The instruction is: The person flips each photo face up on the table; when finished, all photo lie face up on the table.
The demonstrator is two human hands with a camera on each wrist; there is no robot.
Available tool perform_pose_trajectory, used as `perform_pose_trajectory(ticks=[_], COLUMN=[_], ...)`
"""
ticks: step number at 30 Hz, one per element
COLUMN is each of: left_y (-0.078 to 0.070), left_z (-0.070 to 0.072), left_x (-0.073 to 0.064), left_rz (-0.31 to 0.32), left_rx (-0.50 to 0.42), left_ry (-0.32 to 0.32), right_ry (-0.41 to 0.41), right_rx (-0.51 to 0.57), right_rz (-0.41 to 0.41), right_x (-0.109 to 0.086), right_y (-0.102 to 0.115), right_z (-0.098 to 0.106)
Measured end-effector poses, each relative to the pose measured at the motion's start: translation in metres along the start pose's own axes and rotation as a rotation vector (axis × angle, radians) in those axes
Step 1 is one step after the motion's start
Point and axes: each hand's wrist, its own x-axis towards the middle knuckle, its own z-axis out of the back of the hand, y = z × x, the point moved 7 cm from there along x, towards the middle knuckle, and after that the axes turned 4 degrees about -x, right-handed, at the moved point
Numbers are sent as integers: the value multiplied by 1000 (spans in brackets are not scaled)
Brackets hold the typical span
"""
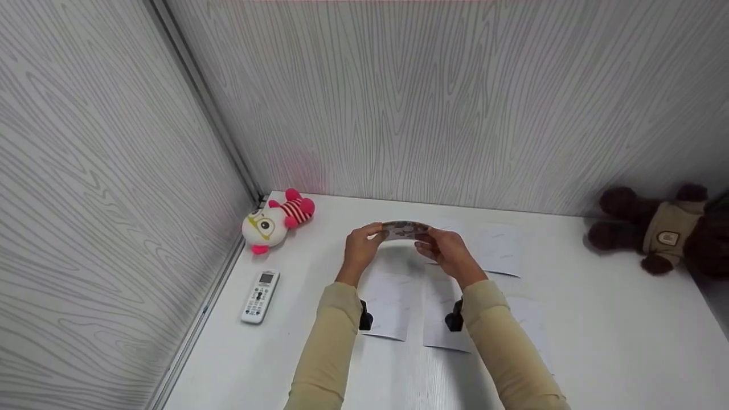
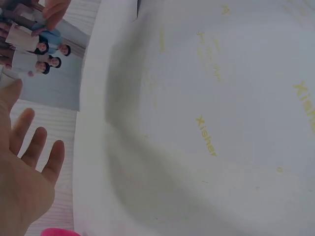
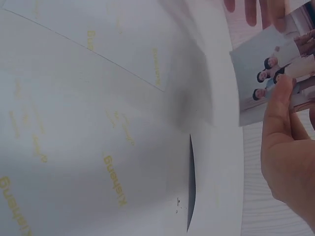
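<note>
A left hand [image 1: 360,248] and a right hand [image 1: 450,251] pinch opposite ends of a photo [image 1: 405,230] (a printed group of people), which arches above a white table [image 1: 592,330]. White sheets [image 1: 388,304] lie below; a remote [image 1: 260,297] lies to the left.

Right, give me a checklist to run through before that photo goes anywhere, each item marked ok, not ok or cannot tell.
1. Left grip secured: ok, pinching one end of the photo.
2. Right grip secured: ok, holding the opposite end.
3. Photo flat: not ok, it bows upward in the middle in the head view.
4. White sheets flat on the table: not ok, at least one has an edge lifted, as the right wrist view shows.
5. Undersides of the sheets: cannot tell, hidden against the table.
6. Remote and striped plush toy out of the way: ok, both apart from the hands.
</note>
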Motion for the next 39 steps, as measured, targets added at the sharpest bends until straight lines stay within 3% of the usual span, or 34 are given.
perform_pose_trajectory(ticks=[11,19,23,25,30,32,39], left_y=[9,16,18,20,25,24,26], left_z=[0,-1,-2,-4,-11,-14,-28], left_x=[1,4,2,0,-6,-6,-10], left_rz=[147,219,291,355,504,523,567], left_rx=[-162,-241,-291,-350,-568,-621,-649], left_ry=[38,30,33,46,96,123,214], right_ry=[85,22,-3,-7,21,40,42], right_rx=[-146,-377,-428,-447,-466,-456,-364], right_rz=[33,80,88,88,83,82,64], right_x=[0,-4,-3,-3,-2,-1,2], right_y=[5,10,10,10,7,6,2], right_z=[1,4,5,5,1,-1,-2])
